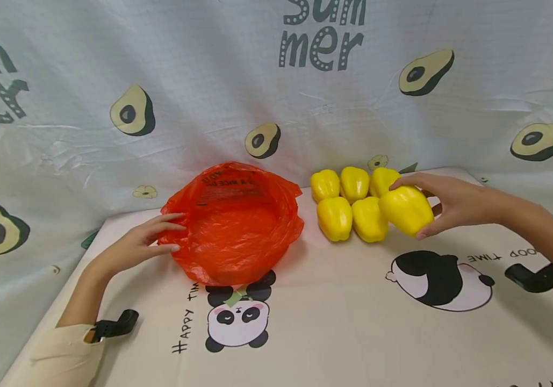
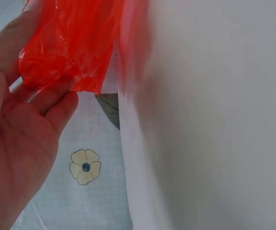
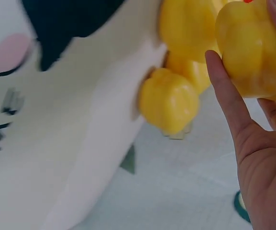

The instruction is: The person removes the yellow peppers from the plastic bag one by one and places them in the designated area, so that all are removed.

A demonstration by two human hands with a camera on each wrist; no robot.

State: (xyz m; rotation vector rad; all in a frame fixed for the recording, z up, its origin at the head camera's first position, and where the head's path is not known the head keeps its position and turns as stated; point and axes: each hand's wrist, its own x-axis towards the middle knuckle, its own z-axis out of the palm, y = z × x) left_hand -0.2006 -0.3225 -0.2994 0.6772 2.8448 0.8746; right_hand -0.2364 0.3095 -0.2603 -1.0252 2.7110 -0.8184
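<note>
In the head view my right hand (image 1: 465, 201) grips a yellow bell pepper (image 1: 407, 210) between thumb and fingers, at the right end of a group of similar yellow peppers (image 1: 335, 219). The held pepper (image 3: 255, 52) also shows in the right wrist view, tilted. An open-mouthed red plastic bag (image 1: 237, 226) stands left of the group. My left hand (image 1: 136, 242) touches the bag's left side, its fingers fairly straight and spread. The left wrist view shows the thumb and fingers of the left hand (image 2: 27, 110) beside the red bag (image 2: 80, 43), which partly hides the fingertips.
The pale table cover (image 1: 324, 322) carries panda prints and lettering. A whitish curtain (image 1: 199, 80) with avocado prints hangs along the back edge, just behind the bag and the peppers. Both wrists wear black camera mounts (image 1: 116, 325).
</note>
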